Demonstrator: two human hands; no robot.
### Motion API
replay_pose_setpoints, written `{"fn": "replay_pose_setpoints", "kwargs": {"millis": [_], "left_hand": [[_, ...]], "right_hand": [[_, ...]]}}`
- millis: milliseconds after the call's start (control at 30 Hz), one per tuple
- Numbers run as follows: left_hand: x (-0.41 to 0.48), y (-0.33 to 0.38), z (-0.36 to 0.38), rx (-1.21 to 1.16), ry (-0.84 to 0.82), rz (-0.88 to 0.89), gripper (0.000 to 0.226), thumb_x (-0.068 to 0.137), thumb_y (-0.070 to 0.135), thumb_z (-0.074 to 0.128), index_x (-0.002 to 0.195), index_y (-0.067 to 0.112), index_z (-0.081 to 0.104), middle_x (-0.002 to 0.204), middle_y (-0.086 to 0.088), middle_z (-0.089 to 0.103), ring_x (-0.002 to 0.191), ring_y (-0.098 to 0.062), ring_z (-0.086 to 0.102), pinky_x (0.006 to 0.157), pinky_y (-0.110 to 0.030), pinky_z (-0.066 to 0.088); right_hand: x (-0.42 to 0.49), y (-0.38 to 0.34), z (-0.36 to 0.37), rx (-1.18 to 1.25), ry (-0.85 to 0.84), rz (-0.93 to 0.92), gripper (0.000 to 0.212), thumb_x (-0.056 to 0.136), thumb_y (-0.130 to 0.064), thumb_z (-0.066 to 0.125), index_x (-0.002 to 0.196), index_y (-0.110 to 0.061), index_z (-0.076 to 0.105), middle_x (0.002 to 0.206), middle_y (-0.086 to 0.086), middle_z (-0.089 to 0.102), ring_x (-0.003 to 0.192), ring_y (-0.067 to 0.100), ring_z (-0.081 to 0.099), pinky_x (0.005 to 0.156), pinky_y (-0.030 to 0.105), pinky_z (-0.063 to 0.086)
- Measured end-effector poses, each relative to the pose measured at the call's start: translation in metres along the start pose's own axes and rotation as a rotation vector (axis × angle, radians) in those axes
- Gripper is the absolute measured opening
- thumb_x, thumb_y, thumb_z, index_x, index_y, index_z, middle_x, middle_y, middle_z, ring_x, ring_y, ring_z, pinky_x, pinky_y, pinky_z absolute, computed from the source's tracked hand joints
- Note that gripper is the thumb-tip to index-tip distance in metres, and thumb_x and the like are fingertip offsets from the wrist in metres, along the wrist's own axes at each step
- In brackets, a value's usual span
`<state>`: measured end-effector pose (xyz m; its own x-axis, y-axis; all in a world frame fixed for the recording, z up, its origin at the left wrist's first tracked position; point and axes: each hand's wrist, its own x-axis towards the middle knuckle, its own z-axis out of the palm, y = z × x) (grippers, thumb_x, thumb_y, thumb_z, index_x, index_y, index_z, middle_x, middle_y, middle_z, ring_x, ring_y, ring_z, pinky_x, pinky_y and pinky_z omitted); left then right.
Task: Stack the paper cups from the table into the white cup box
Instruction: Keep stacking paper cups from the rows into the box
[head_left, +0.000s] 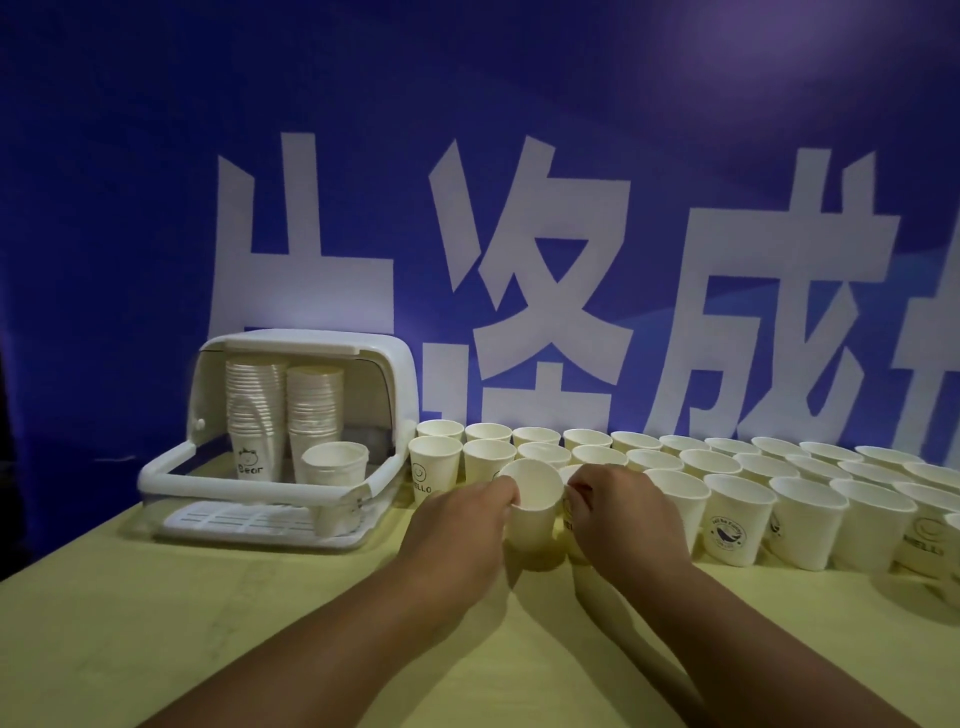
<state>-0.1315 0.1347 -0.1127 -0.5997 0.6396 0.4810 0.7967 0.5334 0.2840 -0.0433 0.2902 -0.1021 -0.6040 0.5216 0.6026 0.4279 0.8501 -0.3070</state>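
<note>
— Gripping anything, that left hand (467, 512)?
— Yes, its fingers curl round a paper cup (535, 512), tilted mouth toward us, at the near row's left end.
— And the right hand (618, 512)?
— It pinches the rim of the neighbouring cup (571, 474) (mostly hidden behind the first).
— The white cup box (384, 374)?
— Far left on the yellow table (260, 623), lid up, holding two tall stacks (257, 410) and a short stack (335, 465). Loose cups (737, 512) run rightward in rows.

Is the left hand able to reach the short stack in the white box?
Probably yes: the white box stands open, the short stack is at its front, and only table lies between it and the left hand, which holds a cup.
</note>
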Motion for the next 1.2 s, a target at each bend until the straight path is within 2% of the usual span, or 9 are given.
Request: {"fn": "replay_pose_setpoints", "kwargs": {"millis": [100,200,300,367,500,600,800,967,1200], "left_hand": [[0.001,-0.003,-0.015,-0.016,0.057,-0.002,0.016,0.109,0.031,0.042,0.096,0.030,0.050,0.096,0.010,0.064,0.084,-0.015,0.055,0.075,-0.039,0.053],[0.001,-0.007,-0.027,0.031,0.120,-0.007,0.007,0.108,0.027,0.047,0.102,0.031,0.049,0.109,0.008,0.067,0.090,-0.016,0.055,0.074,-0.033,0.050],[0.000,-0.018,-0.039,0.034,0.194,-0.039,0.010,0.107,0.025,0.050,0.114,0.031,0.051,0.119,0.009,0.065,0.095,-0.017,0.055,0.082,-0.032,0.051],[0.001,-0.026,-0.051,0.043,0.263,-0.036,0.010,0.108,0.028,0.046,0.116,0.029,0.051,0.116,0.007,0.064,0.090,-0.016,0.052,0.083,-0.033,0.048],[0.008,-0.051,-0.070,0.075,0.430,-0.055,0.017,0.107,0.027,0.038,0.098,0.024,0.051,0.093,0.003,0.062,0.080,-0.025,0.050,0.069,-0.035,0.031],[0.013,-0.072,-0.075,0.010,0.539,-0.148,0.022,0.107,0.029,0.035,0.091,0.023,0.049,0.082,0.005,0.056,0.075,-0.025,0.052,0.065,-0.038,0.040],[0.021,-0.101,-0.082,-0.077,0.703,-0.248,0.020,0.108,0.030,0.037,0.097,0.024,0.052,0.089,0.005,0.059,0.082,-0.023,0.057,0.076,-0.048,0.054],[0.019,-0.115,-0.078,0.010,0.728,-0.262,0.017,0.107,0.028,0.040,0.102,0.023,0.054,0.095,0.005,0.063,0.085,-0.021,0.056,0.078,-0.045,0.054],[0.016,-0.122,-0.071,0.149,0.551,-0.338,0.015,0.109,0.027,0.037,0.101,0.023,0.049,0.099,0.004,0.058,0.087,-0.022,0.049,0.083,-0.042,0.048]], "right_hand": [[0.001,-0.011,-0.005,0.038,0.029,-0.023,0.017,0.095,-0.038,0.060,0.105,-0.032,0.072,0.092,-0.014,0.071,0.073,0.005,0.059,0.069,0.021,0.053],[0.010,-0.029,-0.007,0.117,0.046,-0.029,0.018,0.096,-0.038,0.060,0.106,-0.030,0.072,0.093,-0.013,0.070,0.075,0.007,0.060,0.071,0.026,0.055],[0.020,-0.051,-0.007,0.210,0.037,-0.017,0.016,0.096,-0.036,0.060,0.105,-0.029,0.071,0.091,-0.013,0.066,0.076,0.006,0.059,0.067,0.022,0.047],[0.030,-0.065,-0.006,0.283,0.054,-0.025,0.014,0.096,-0.034,0.061,0.104,-0.027,0.071,0.089,-0.012,0.066,0.076,0.006,0.059,0.068,0.022,0.048],[0.049,-0.103,-0.001,0.414,0.117,-0.074,0.013,0.096,-0.031,0.060,0.101,-0.025,0.070,0.084,-0.010,0.066,0.076,0.007,0.060,0.072,0.030,0.055],[0.062,-0.133,0.007,0.515,0.123,-0.073,0.010,0.095,-0.031,0.062,0.094,-0.026,0.070,0.082,-0.011,0.066,0.075,0.009,0.061,0.071,0.035,0.057],[0.074,-0.168,0.029,0.700,0.128,-0.022,0.012,0.094,-0.030,0.063,0.085,-0.025,0.069,0.076,-0.013,0.063,0.075,0.009,0.062,0.071,0.038,0.058],[0.070,-0.167,0.048,0.732,0.148,0.012,0.010,0.095,-0.032,0.063,0.086,-0.034,0.061,0.079,-0.017,0.058,0.075,0.008,0.059,0.068,0.028,0.054],[0.072,-0.167,0.044,0.816,0.200,-0.019,0.007,0.097,-0.031,0.061,0.091,-0.031,0.063,0.088,-0.013,0.061,0.081,0.008,0.057,0.066,0.021,0.050]]}}
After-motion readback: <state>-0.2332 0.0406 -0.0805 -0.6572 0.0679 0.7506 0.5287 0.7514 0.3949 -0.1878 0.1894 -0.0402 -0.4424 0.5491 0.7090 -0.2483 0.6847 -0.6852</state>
